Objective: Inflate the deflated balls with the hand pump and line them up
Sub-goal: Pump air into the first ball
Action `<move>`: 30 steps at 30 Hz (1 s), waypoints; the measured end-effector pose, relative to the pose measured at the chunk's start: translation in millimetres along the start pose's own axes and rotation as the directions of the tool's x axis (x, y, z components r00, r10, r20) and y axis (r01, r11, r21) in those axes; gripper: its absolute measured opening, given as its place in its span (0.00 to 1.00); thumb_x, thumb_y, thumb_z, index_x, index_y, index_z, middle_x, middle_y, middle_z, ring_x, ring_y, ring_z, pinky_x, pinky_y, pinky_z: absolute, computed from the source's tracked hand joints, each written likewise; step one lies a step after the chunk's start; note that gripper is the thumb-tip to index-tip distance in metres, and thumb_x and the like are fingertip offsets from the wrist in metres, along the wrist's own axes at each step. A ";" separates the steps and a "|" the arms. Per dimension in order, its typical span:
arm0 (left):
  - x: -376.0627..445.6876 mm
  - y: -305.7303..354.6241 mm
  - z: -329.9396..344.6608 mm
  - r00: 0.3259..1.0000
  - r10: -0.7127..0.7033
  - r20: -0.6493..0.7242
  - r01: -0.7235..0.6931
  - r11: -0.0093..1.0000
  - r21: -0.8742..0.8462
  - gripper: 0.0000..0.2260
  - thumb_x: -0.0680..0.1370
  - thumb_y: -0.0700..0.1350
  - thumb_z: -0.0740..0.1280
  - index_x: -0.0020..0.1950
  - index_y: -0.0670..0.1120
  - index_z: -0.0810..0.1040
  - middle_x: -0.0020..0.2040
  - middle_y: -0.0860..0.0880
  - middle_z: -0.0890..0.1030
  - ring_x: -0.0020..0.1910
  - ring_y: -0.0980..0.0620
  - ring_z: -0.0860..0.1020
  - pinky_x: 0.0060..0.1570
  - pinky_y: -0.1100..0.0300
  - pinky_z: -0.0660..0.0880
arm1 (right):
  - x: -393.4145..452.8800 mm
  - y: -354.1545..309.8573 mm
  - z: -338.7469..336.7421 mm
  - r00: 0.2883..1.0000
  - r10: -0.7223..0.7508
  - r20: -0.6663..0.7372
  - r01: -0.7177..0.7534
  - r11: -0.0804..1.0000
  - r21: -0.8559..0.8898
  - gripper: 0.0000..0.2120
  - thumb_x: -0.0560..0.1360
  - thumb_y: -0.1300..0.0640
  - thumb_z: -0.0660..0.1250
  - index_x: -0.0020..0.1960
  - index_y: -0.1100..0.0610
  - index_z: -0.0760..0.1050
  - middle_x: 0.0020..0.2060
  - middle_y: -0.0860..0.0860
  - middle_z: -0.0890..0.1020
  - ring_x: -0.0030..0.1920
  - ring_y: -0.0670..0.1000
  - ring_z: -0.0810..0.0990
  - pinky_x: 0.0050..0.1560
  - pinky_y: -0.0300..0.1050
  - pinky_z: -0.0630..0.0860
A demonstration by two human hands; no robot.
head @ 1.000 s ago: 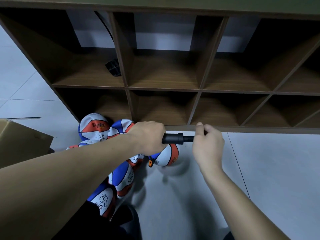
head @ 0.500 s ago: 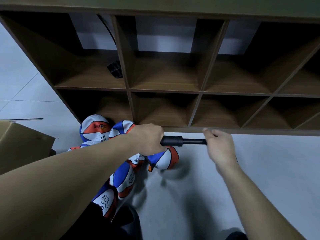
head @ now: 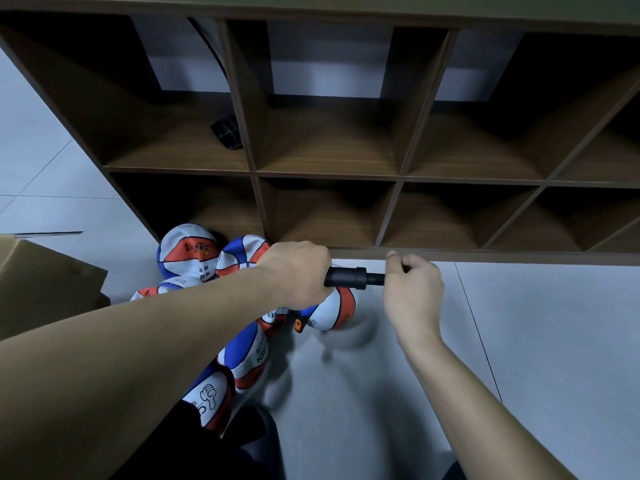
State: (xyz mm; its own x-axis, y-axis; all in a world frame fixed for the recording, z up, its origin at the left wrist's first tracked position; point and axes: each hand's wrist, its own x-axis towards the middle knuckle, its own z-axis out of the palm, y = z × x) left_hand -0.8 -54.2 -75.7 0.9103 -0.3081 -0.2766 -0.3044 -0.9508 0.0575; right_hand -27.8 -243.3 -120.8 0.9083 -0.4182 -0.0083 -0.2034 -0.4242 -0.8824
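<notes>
Grey floor tiles (head: 519,341) run up to a brown cubby shelf (head: 329,174) whose compartments fill the upper view. Both bare arms reach forward with a black pump (head: 349,277) held level between the hands. The left hand (head: 298,273) is wrapped in a fist round the barrel. The right hand (head: 412,289) is curled round the handle end, close against the barrel, so the plunger looks nearly pushed in. Below and behind the left fist lies a heap of limp red, white and blue balls (head: 242,358); one ball (head: 332,310) sits just under the barrel. Whether the needle sits in a ball is hidden. This looks like mid-pumping; next, probably, a steady outward pull, barrel held firm.
</notes>
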 end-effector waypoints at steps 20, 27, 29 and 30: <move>6.9 -29.6 0.1 1.000 -0.016 -0.006 0.016 0.998 -0.056 0.10 0.78 0.54 0.70 0.40 0.53 0.78 0.34 0.52 0.81 0.35 0.49 0.81 0.38 0.52 0.81 | 30.1 13.2 -31.6 0.997 0.076 -0.001 -0.076 0.997 0.023 0.26 0.84 0.51 0.66 0.33 0.56 0.57 0.26 0.47 0.58 0.33 0.55 0.58 0.36 0.50 0.57; 2.2 -7.0 0.9 1.000 0.005 0.013 -0.005 0.999 -0.040 0.10 0.78 0.54 0.68 0.39 0.51 0.76 0.36 0.52 0.80 0.36 0.49 0.80 0.33 0.56 0.74 | 0.4 -5.6 -6.3 0.998 -0.050 -0.031 0.048 0.996 -0.075 0.25 0.86 0.52 0.63 0.32 0.56 0.61 0.25 0.49 0.65 0.29 0.52 0.65 0.32 0.51 0.63; 1.3 -3.4 0.6 1.000 0.017 -0.002 -0.017 1.000 -0.018 0.10 0.78 0.53 0.67 0.40 0.50 0.77 0.36 0.52 0.80 0.36 0.48 0.80 0.32 0.57 0.70 | -6.9 -8.0 -0.3 0.998 -0.059 -0.006 0.058 0.996 -0.069 0.25 0.86 0.52 0.63 0.32 0.55 0.61 0.25 0.48 0.66 0.30 0.52 0.65 0.33 0.51 0.63; 1.0 -1.5 1.0 1.000 0.024 -0.009 -0.024 1.000 -0.011 0.10 0.79 0.54 0.67 0.40 0.50 0.77 0.36 0.52 0.79 0.36 0.48 0.80 0.32 0.57 0.70 | -9.8 -8.9 2.2 0.998 -0.056 0.007 0.057 0.996 -0.062 0.25 0.86 0.52 0.63 0.32 0.55 0.60 0.26 0.48 0.66 0.30 0.52 0.65 0.33 0.51 0.63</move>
State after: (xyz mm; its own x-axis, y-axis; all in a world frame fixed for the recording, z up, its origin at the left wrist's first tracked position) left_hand 0.3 -53.0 -77.0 0.9054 -0.3309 -0.2661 -0.3228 -0.9435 0.0751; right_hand -34.1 -233.7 -113.8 0.9208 -0.3882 0.0382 -0.1739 -0.4963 -0.8505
